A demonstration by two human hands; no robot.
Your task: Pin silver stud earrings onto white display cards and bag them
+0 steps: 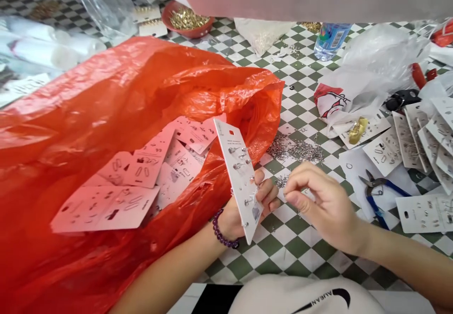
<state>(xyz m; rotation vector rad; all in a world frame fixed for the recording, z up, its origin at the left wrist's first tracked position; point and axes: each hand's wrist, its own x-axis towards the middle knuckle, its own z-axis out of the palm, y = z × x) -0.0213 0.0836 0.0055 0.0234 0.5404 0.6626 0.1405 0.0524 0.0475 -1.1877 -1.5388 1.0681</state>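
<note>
plastic bag (141, 80): orange-red | held card (238, 182): white | tablecloth (300, 87): green-white diamonds | pliers (375, 182): blue-handled | bracelet (217, 233): purple

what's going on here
Someone's left hand is holding up a white card fitted with small metal pieces. The right hand is beside it in a pinch; anything between the fingertips is too small to make out. An open red plastic bag holds more cards, and loose silver pieces lie just beyond the hands.
</note>
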